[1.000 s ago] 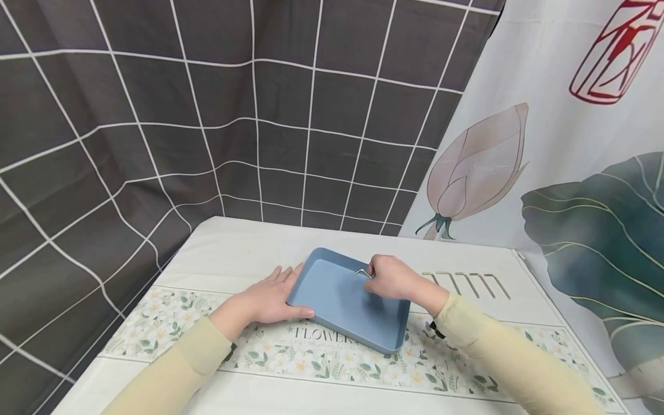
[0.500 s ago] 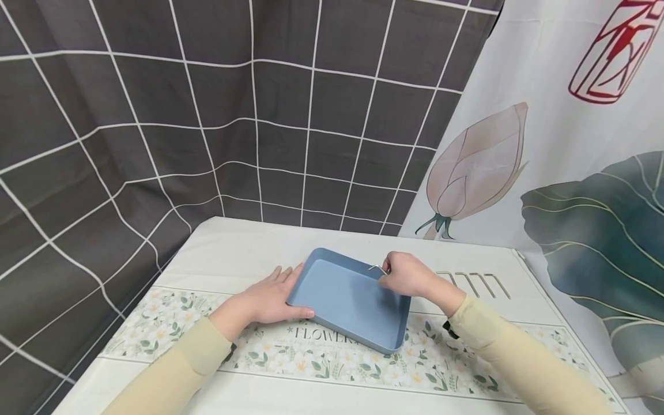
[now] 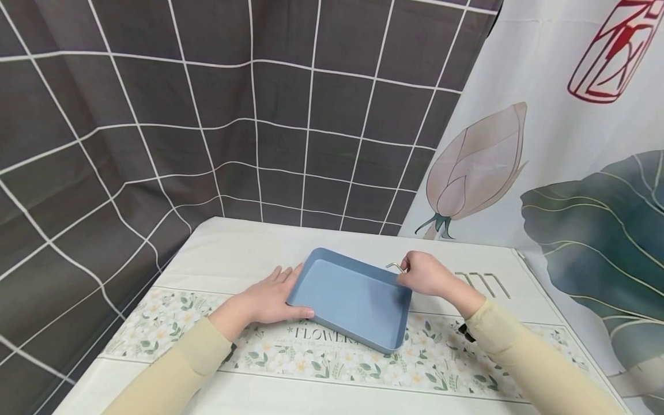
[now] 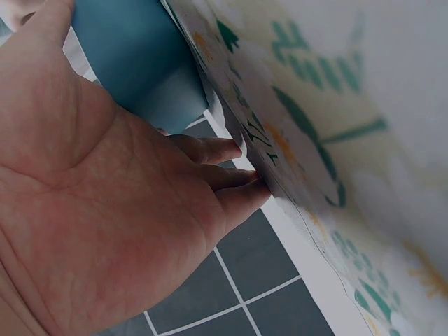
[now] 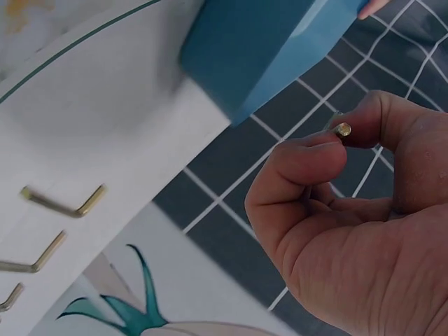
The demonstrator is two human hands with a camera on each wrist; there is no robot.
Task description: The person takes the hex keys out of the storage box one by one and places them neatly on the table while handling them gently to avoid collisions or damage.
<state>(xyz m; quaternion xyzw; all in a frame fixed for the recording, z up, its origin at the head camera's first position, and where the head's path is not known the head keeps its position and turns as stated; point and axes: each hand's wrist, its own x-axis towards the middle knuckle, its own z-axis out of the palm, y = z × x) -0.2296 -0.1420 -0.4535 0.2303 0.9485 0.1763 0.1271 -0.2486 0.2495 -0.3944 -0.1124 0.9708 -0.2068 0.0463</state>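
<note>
A brass-coloured hex key (image 3: 394, 267) is pinched between the thumb and index finger of my right hand (image 3: 427, 274), near the far right corner of a blue tray (image 3: 347, 300). In the right wrist view the hex-shaped end of this hex key (image 5: 342, 130) pokes out between the fingertips, apart from the tray. My left hand (image 3: 267, 300) rests at the tray's left end with fingers stretched out, its thumb along the near rim. To the right on the table lie several more L-shaped hex keys (image 3: 501, 286); my right hand may hide others.
The tray sits at an angle on a white tablecloth (image 3: 244, 242) with a printed flower band. A dark gridded curtain (image 3: 280, 144) hangs behind the table, and a white curtain with plant prints (image 3: 519, 219) hangs at the right.
My right hand has moved to the right, from above the tray's inside to its far right corner, still pinching the hex key. The left hand and tray have stayed put.
</note>
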